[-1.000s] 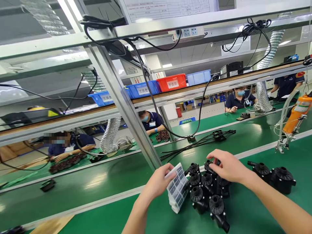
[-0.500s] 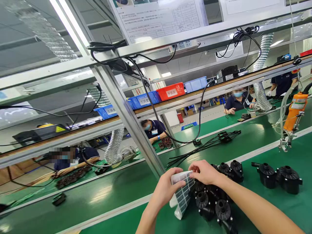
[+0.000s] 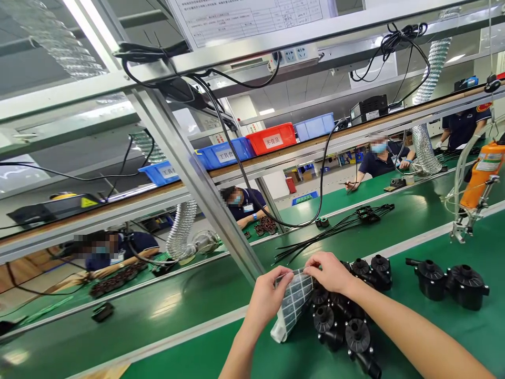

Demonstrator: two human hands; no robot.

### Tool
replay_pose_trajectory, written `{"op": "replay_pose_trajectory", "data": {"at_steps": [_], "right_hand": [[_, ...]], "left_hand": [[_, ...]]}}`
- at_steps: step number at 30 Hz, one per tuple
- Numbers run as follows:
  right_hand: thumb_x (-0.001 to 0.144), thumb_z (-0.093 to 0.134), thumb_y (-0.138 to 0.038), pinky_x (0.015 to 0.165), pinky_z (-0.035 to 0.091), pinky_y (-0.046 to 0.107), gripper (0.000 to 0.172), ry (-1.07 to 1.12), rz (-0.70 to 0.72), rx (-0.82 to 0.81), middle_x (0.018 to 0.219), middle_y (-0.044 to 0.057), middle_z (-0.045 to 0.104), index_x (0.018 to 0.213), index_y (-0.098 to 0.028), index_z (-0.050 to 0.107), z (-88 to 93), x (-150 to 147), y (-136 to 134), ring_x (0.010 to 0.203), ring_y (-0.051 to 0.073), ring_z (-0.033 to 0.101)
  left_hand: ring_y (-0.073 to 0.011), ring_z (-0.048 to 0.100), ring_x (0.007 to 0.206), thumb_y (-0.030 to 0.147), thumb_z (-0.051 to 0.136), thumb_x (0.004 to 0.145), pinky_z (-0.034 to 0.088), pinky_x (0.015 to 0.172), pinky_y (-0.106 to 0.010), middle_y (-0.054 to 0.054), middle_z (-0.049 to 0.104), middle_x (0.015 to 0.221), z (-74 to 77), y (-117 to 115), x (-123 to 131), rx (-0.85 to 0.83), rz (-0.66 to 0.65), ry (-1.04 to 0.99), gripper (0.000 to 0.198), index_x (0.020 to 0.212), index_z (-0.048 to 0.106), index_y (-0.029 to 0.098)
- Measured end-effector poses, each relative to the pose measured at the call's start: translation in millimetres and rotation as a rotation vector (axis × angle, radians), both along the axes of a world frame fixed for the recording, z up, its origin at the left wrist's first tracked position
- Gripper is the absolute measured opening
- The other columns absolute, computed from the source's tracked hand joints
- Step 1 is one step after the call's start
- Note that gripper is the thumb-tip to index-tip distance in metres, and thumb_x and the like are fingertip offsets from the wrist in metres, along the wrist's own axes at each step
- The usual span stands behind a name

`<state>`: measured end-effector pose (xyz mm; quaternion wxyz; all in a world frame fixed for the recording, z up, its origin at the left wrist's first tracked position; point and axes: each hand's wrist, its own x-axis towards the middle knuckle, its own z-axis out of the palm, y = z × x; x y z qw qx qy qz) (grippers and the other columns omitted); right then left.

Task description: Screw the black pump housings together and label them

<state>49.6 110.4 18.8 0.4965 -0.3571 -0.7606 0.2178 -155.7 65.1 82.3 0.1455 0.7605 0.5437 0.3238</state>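
A white sheet with rows of dark grey rectangular labels [image 3: 294,302] hangs between my hands, its lower end curled near the green bench. My left hand [image 3: 270,292] pinches its upper left edge between thumb and fingers. At the upper right edge, my right hand [image 3: 326,271] grips the same sheet. Just right of the sheet, beneath my right forearm, stand several black pump-like parts [image 3: 358,337], some partly hidden by my arm.
Two more black parts [image 3: 467,284] stand at the right, below a hanging orange tool [image 3: 482,176]. A metal post [image 3: 205,195] rises beyond my hands. Black cables [image 3: 327,231] lie on the green belt. Co-workers sit across the line.
The view has shifted slightly. My left hand has come closer to my right hand along the top edge, and the sheet's labelled face is spread more toward me.
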Motion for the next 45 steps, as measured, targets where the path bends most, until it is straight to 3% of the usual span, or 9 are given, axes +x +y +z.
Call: {"op": "replay_pose_trajectory", "data": {"at_steps": [9,14,25,29,32,35,40,42,45], "right_hand": [[0.101,0.068,-0.027,0.088,0.05,0.032,0.015,-0.136,0.041,0.345,0.112,0.006,0.074,0.113,-0.027,0.078,6.7,7,-9,0.107,0.024,0.064],[0.099,0.07,-0.016,0.091,0.053,0.032,0.061,-0.093,-0.014,0.419,0.106,0.001,0.075,0.155,-0.026,0.047,8.2,-1,-12,0.106,0.021,0.064],[0.11,0.048,-0.015,0.083,0.054,0.037,0.038,-0.209,0.033,0.867,0.095,0.006,0.076,0.147,-0.021,0.053,8.9,-3,-21,0.098,0.023,0.068],[0.106,0.053,-0.013,0.095,0.056,0.038,0.051,-0.18,-0.077,0.825,0.116,0.011,0.074,0.155,-0.017,0.042,17.6,36,-39,0.111,0.023,0.065],[0.104,0.054,-0.01,0.104,0.056,0.04,0.058,-0.287,-0.125,0.8,0.13,0.011,0.069,0.158,-0.02,0.038,16.4,100,-57,0.121,0.023,0.062],[0.103,0.047,-0.008,0.112,0.053,0.046,0.062,-0.393,-0.272,0.632,0.141,0.011,0.063,0.161,-0.025,0.035,6.3,171,-80,0.131,0.025,0.057],[0.105,0.046,-0.021,0.112,0.054,0.056,0.072,-0.255,-0.79,0.181,0.161,0.012,0.041,0.169,-0.031,0.015,-23.3,232,-104,0.149,0.034,0.043],[0.105,0.046,-0.023,0.103,0.06,0.053,0.077,-0.269,-0.827,0.086,0.166,0.013,0.034,0.17,-0.033,0.008,-35.8,235,-103,0.15,0.037,0.043],[0.102,0.044,-0.02,0.077,0.066,0.044,0.08,-0.319,-0.819,0.02,0.168,0.016,0.026,0.171,-0.036,0.007,-49.4,232,-96,0.134,0.041,0.06]], "left_hand": [[-0.0228,0.057,0.072,0.052,0.056,0.093,0.04,0.066,-0.03,-0.004,0.068,0.074,-4.0,8,-5,-0.037,0.024,-0.008,0.04,0.082,0.071,0.017],[-0.02,0.055,0.072,0.055,0.054,0.096,0.042,0.067,-0.028,-0.002,0.067,0.078,-4.8,3,2,-0.068,-0.091,-0.01,0.042,0.089,0.072,0.018],[-0.0273,0.071,0.092,0.037,0.044,0.09,0.055,0.082,-0.035,-0.009,0.078,0.102,-1.4,7,-6,-0.024,0.006,0.019,0.037,0.108,0.07,0.018],[-0.0372,0.073,0.093,0.047,0.046,0.086,0.056,0.087,-0.049,-0.017,0.077,0.096,1.4,17,-30,0.004,0.204,0.044,0.046,0.111,0.067,0.015],[-0.0443,0.07,0.11,0.061,0.051,0.081,0.054,0.1,-0.058,-0.025,0.073,0.114,0.5,32,-50,0.114,0.319,0.119,0.073,0.13,0.061,0.007],[-0.0467,0.064,0.125,0.071,0.057,0.078,0.056,0.102,-0.06,-0.026,0.067,0.133,-1.6,40,-50,0.118,0.297,0.05,0.088,0.142,0.056,0.01],[-0.0402,0.066,0.127,0.076,0.067,0.077,0.059,0.104,-0.052,-0.016,0.066,0.142,4.2,9,5,-0.08,0.046,-0.233,0.079,0.135,0.063,0.023],[-0.0378,0.066,0.127,0.075,0.072,0.078,0.058,0.107,-0.049,-0.015,0.069,0.137,9.7,-7,39,-0.188,-0.092,-0.304,0.077,0.133,0.065,0.022],[-0.0345,0.066,0.126,0.07,0.075,0.082,0.055,0.11,-0.046,-0.015,0.071,0.133,14.2,-21,91,-0.305,-0.304,-0.399,0.068,0.131,0.068,0.023]]}}
